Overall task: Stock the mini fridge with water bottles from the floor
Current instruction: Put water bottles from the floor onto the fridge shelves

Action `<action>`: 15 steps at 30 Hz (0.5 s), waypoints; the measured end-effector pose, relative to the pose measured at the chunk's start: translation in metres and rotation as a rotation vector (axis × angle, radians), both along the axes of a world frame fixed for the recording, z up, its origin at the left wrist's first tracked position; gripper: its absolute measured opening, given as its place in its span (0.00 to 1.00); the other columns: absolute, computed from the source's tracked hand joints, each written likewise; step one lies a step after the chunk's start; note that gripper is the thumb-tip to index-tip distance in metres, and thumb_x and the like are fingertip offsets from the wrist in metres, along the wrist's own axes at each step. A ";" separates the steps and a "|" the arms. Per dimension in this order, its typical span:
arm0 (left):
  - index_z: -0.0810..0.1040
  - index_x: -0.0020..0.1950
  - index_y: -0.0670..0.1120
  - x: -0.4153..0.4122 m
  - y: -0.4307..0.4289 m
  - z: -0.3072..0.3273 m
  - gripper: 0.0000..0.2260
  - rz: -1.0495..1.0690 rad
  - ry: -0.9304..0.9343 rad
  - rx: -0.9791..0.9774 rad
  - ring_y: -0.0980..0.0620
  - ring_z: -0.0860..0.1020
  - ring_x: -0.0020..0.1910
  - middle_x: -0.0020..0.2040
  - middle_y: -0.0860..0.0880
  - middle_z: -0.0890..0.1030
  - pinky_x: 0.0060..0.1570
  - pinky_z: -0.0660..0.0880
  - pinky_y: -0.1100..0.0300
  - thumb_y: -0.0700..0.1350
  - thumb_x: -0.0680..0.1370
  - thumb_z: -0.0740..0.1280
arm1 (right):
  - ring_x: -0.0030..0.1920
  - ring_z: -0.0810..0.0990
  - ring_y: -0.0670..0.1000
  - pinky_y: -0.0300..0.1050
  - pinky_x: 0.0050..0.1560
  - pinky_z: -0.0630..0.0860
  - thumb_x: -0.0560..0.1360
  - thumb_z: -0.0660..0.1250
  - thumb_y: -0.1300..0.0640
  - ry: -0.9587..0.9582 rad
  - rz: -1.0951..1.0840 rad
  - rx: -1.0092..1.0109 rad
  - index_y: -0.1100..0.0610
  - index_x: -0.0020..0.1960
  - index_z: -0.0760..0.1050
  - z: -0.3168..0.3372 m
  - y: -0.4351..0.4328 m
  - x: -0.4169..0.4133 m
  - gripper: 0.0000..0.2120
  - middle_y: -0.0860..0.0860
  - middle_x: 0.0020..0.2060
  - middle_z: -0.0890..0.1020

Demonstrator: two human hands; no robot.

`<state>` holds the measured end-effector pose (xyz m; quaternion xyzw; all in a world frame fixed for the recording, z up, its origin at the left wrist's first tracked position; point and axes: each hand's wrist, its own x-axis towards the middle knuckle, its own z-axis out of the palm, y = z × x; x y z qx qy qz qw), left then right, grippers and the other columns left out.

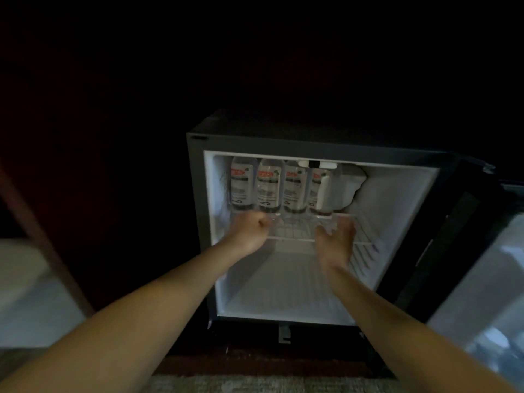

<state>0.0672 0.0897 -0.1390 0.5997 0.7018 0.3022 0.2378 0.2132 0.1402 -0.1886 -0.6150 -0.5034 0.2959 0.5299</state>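
Observation:
The mini fridge (397,211) stands open in a dark cabinet. Several water bottles (268,185) with white and red labels stand in a row at the back left of its wire shelf (295,232). My left hand (249,229) hovers at the shelf's front left, just below the bottles, with its fingers curled and nothing visible in them. My right hand (336,236) is at the shelf's front right with its fingers relaxed and holding nothing. The picture is blurred around both hands.
The fridge door (459,245) is swung open to the right, its pale inner side (487,293) facing me. A white cooling block (344,188) fills the top right corner. The lower compartment floor (286,290) is bare. A pale surface (28,293) lies at the far left.

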 end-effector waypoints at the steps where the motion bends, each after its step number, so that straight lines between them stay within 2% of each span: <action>1: 0.80 0.55 0.39 -0.004 -0.016 0.006 0.12 0.040 0.008 0.000 0.45 0.78 0.57 0.56 0.42 0.81 0.58 0.72 0.57 0.39 0.79 0.59 | 0.61 0.73 0.60 0.42 0.55 0.68 0.74 0.65 0.64 -0.046 0.026 0.015 0.66 0.66 0.66 0.004 -0.019 -0.004 0.21 0.62 0.63 0.70; 3: 0.81 0.55 0.41 -0.012 -0.048 0.013 0.12 0.123 0.008 -0.011 0.46 0.79 0.57 0.57 0.44 0.82 0.58 0.73 0.59 0.38 0.78 0.59 | 0.58 0.75 0.60 0.38 0.48 0.66 0.75 0.64 0.65 -0.098 0.130 0.014 0.65 0.64 0.67 0.014 -0.054 -0.018 0.18 0.62 0.61 0.72; 5: 0.82 0.54 0.41 -0.021 -0.088 0.020 0.13 0.195 -0.039 -0.055 0.44 0.80 0.56 0.56 0.42 0.82 0.59 0.76 0.55 0.38 0.77 0.58 | 0.52 0.76 0.58 0.34 0.44 0.63 0.75 0.63 0.65 -0.110 0.252 0.024 0.64 0.60 0.69 0.028 -0.093 -0.036 0.14 0.61 0.56 0.76; 7: 0.81 0.53 0.41 -0.032 -0.128 0.025 0.13 0.263 -0.075 -0.092 0.43 0.81 0.53 0.54 0.41 0.82 0.57 0.78 0.51 0.37 0.77 0.57 | 0.46 0.74 0.54 0.36 0.40 0.62 0.76 0.61 0.65 -0.085 0.350 0.026 0.63 0.55 0.71 0.042 -0.132 -0.056 0.08 0.58 0.48 0.76; 9: 0.80 0.54 0.42 -0.045 -0.173 0.027 0.13 0.335 -0.084 -0.120 0.44 0.81 0.48 0.50 0.43 0.82 0.53 0.79 0.52 0.37 0.78 0.56 | 0.45 0.74 0.52 0.42 0.45 0.69 0.76 0.60 0.65 -0.025 0.457 -0.020 0.59 0.49 0.71 0.056 -0.173 -0.078 0.04 0.54 0.44 0.75; 11: 0.79 0.52 0.40 -0.059 -0.225 0.028 0.13 0.407 -0.098 -0.156 0.47 0.79 0.40 0.44 0.44 0.80 0.46 0.78 0.54 0.36 0.78 0.55 | 0.46 0.78 0.55 0.50 0.50 0.75 0.75 0.60 0.64 0.004 0.601 -0.098 0.57 0.47 0.71 0.063 -0.217 -0.100 0.03 0.52 0.42 0.76; 13: 0.77 0.47 0.40 -0.072 -0.276 0.028 0.11 0.479 -0.133 -0.200 0.50 0.75 0.34 0.38 0.45 0.78 0.38 0.75 0.58 0.36 0.78 0.55 | 0.49 0.80 0.57 0.53 0.54 0.77 0.75 0.61 0.62 -0.010 0.731 -0.144 0.56 0.46 0.72 0.065 -0.261 -0.119 0.03 0.48 0.39 0.76; 15: 0.77 0.44 0.39 -0.086 -0.331 0.029 0.10 0.566 -0.136 -0.223 0.46 0.76 0.34 0.38 0.42 0.79 0.36 0.74 0.59 0.36 0.77 0.56 | 0.50 0.80 0.58 0.55 0.56 0.76 0.74 0.61 0.61 -0.017 0.822 -0.172 0.56 0.45 0.73 0.069 -0.307 -0.136 0.03 0.46 0.38 0.75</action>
